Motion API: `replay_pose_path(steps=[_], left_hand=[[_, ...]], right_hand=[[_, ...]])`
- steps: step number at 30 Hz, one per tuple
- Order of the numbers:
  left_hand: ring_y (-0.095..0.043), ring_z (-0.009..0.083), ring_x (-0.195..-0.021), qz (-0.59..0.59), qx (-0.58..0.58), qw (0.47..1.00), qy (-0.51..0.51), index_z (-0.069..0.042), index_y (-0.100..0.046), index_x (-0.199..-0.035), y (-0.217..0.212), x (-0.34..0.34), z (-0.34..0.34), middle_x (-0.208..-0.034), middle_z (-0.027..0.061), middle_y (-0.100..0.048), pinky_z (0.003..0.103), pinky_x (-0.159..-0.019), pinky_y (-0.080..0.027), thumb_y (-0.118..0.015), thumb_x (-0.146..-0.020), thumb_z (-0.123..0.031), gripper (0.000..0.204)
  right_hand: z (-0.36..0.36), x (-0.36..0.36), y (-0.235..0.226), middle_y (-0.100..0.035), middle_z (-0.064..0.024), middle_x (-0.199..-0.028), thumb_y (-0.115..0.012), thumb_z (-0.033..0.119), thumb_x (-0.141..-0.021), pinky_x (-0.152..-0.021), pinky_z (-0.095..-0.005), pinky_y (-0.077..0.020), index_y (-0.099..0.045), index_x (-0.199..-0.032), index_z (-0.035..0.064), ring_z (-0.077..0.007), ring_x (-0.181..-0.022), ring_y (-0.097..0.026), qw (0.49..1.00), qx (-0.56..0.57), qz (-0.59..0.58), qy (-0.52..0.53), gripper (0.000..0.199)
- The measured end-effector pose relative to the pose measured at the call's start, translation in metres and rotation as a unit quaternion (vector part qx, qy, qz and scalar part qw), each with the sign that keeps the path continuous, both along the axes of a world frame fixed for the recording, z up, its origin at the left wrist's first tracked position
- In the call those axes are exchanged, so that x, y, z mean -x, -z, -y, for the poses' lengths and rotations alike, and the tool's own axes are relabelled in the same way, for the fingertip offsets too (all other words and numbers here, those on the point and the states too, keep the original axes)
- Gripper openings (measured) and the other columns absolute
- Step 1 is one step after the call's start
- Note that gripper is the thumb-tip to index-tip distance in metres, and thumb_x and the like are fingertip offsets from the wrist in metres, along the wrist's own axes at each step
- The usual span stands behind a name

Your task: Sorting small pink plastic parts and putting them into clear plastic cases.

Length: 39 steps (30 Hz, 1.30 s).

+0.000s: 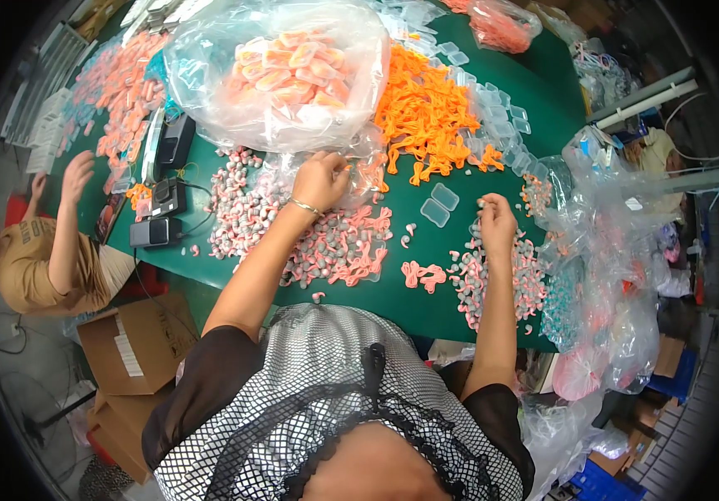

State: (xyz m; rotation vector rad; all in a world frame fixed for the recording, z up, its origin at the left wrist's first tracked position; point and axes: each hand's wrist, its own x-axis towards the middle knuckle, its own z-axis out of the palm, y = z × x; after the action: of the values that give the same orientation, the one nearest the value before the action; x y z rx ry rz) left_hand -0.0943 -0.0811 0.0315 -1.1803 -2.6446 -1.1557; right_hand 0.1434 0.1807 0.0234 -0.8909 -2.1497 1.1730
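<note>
My left hand (322, 179) reaches to the lower edge of a clear bag of orange-and-pink pieces (292, 71). Its fingers are curled together, and what they hold, if anything, is too small to make out. My right hand (498, 225) pinches a small grey-and-pink piece at its fingertips, above a pile of similar grey-and-pink pieces (522, 280). Between the hands lies an open clear plastic case (440, 204). Pink looped straps (363, 259) lie nearer me below my left hand, and a few more pink straps (423, 275) sit left of the right-hand pile.
Orange straps (426, 108) are heaped on the green table (409, 313), beside clear cases (497, 117). Black devices (156, 232) with cables stand at left. Plastic bags (610, 292) crowd the right edge. Another person (50, 259) sits at left, near cardboard boxes (138, 342).
</note>
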Motion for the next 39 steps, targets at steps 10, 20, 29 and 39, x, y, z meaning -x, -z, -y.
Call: replay_pose_path(steps=[10,20,29,39], left_hand=[[-0.060,0.0074,-0.065,0.527,-0.175,0.825,0.111,0.000,-0.063,-0.103,-0.023,-0.058,-0.043,-0.086,0.0035,-0.065,0.019,-0.054,-0.045,-0.059,-0.088,-0.012,0.019],[-0.062,0.0176,-0.072,0.287,-0.054,0.941,0.171,-0.003,-0.066,-0.091,0.027,-0.089,-0.105,-0.084,0.0086,-0.063,0.031,-0.064,-0.049,-0.062,-0.084,-0.015,0.014],[-0.059,0.0321,-0.080,0.111,-0.014,0.981,0.161,-0.007,-0.068,-0.089,0.039,-0.099,-0.105,-0.084,0.0132,-0.057,0.039,-0.071,-0.048,-0.064,-0.078,-0.015,0.014],[-0.060,0.0344,-0.083,0.092,0.032,0.977,0.189,-0.006,-0.057,-0.110,0.024,-0.095,-0.097,-0.090,0.0157,-0.058,0.042,-0.072,-0.049,-0.065,-0.076,-0.012,0.035]], right_hand=[[0.035,0.001,0.016,-0.060,-0.0029,-0.086,-0.056,-0.004,-0.084,-0.061,-0.0208,-0.0484,-0.060,-0.097,-0.0009,-0.0070,-0.068,-0.058,0.988,0.135,-0.061,-0.035,0.014],[0.062,0.013,0.009,-0.064,-0.0083,-0.081,-0.068,0.010,-0.073,-0.066,-0.0408,-0.0469,-0.062,-0.086,0.0076,-0.0279,-0.072,-0.061,0.984,-0.142,0.102,-0.035,0.014],[0.069,0.021,0.008,-0.057,-0.0056,-0.081,-0.070,0.016,-0.072,-0.071,-0.0428,-0.0409,-0.063,-0.080,0.0105,-0.0271,-0.082,-0.057,0.935,-0.319,0.152,-0.020,0.012],[0.039,0.026,0.011,-0.060,-0.0080,-0.082,-0.065,0.014,-0.075,-0.070,-0.0413,-0.0453,-0.064,-0.086,0.0092,-0.0284,-0.081,-0.059,0.979,-0.169,0.104,-0.044,0.012]])
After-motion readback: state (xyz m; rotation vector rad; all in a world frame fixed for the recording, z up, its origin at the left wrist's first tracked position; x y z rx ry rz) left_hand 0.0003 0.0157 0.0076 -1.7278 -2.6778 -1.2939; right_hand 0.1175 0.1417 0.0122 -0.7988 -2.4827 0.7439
